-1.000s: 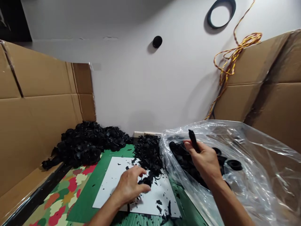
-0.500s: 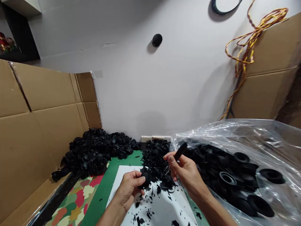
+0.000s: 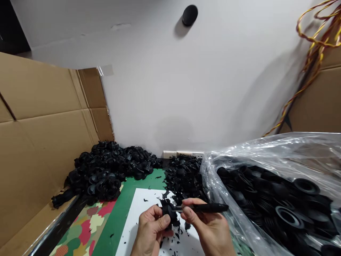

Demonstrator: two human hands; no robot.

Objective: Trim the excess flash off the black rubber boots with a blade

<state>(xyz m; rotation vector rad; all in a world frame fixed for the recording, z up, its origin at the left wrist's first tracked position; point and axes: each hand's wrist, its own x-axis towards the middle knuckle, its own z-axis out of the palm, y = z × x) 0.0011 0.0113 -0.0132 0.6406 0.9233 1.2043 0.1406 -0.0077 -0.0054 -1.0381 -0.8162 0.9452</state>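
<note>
My left hand (image 3: 151, 229) pinches a small black ribbed rubber part (image 3: 167, 211) over a white sheet (image 3: 138, 220). My right hand (image 3: 206, 227) grips a slim black knife (image 3: 205, 208), held level with its blade tip touching the part. Black trimmings (image 3: 176, 234) lie scattered on the sheet under both hands. The hands meet low in the middle of the view.
A clear plastic bag (image 3: 266, 167) full of black rubber parts (image 3: 285, 209) fills the right. A heap of black parts (image 3: 106, 172) lies at the back left, a pile of scraps (image 3: 183, 176) behind the sheet. Cardboard walls (image 3: 39, 124) stand on the left and right, a green mat (image 3: 117, 217) under the sheet.
My right hand came out of the bag with the knife and swung it level onto the part. My left hand lifted the part off the sheet. The view shifted right and down.
</note>
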